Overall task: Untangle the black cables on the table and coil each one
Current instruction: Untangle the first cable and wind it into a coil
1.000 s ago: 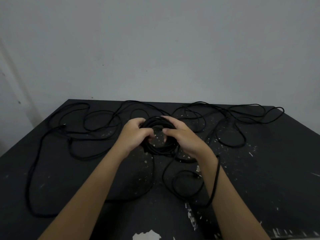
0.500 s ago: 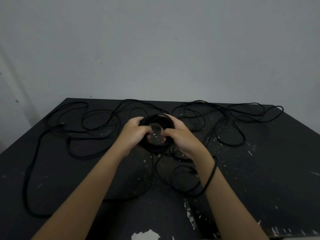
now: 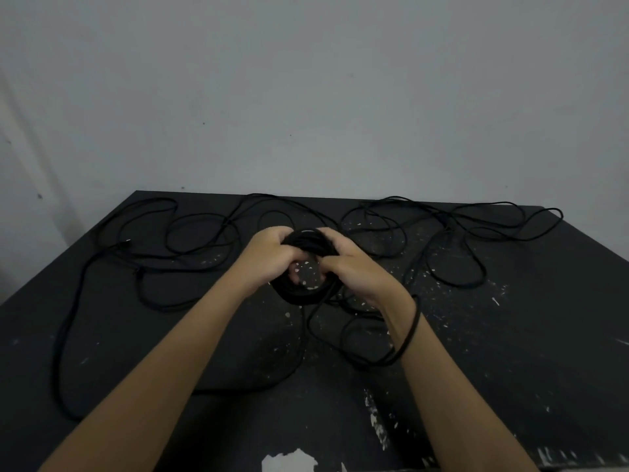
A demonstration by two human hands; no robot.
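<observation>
A person's two bare hands clasp a tight ring of wound black cable (image 3: 296, 296) above the middle of a black tabletop flecked with white chips (image 3: 510, 335). The left hand (image 3: 269, 257) has its fingers curled over the ring's left and far rim. The right hand (image 3: 357, 267) is clenched on the right rim, its thumb reaching into the centre. The ring is many turns thick and roughly round. Its opening faces up toward the camera, so the flecked tabletop shows through the hole. Whether it rests on the surface or is held just above it cannot be told.

A loose black strand (image 3: 413, 321) leaves the ring's near edge, runs toward the viewer, curves round in a wide loop and passes over the right wrist. To the left, slack loops of thin black cable (image 3: 190, 233) sprawl across the tabletop, one long run trailing down along the left edge. To the right, more overlapping black cable loops (image 3: 459, 229) spread out toward the far right corner. A plain grey wall (image 3: 306, 97) stands behind the table.
</observation>
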